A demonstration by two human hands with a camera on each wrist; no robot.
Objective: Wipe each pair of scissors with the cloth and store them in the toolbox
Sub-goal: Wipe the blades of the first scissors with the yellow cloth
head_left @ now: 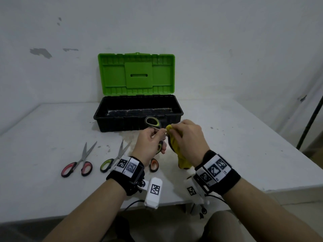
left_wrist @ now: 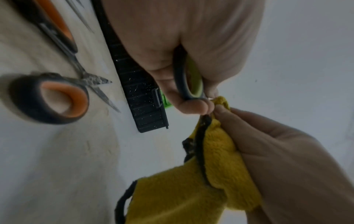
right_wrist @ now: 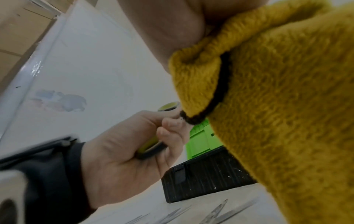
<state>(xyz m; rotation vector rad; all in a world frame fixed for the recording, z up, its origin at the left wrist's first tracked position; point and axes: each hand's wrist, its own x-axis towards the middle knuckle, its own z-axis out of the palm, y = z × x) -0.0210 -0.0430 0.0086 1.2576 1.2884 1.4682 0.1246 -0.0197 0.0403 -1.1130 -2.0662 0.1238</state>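
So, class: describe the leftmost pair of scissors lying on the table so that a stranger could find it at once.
Start at the open toolbox with the green lid, then look to the near left part of the white table. Three pairs lie in a row there; the pink-handled scissors are farthest left, the only pair with pink-lined handle loops.

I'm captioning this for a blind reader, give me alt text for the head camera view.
Above a white table, the left hand holds green-handled scissors while the right hand wipes them with a yellow cloth. An open, empty toolbox with a green lid stands behind; red, green and orange scissors lie at front left.
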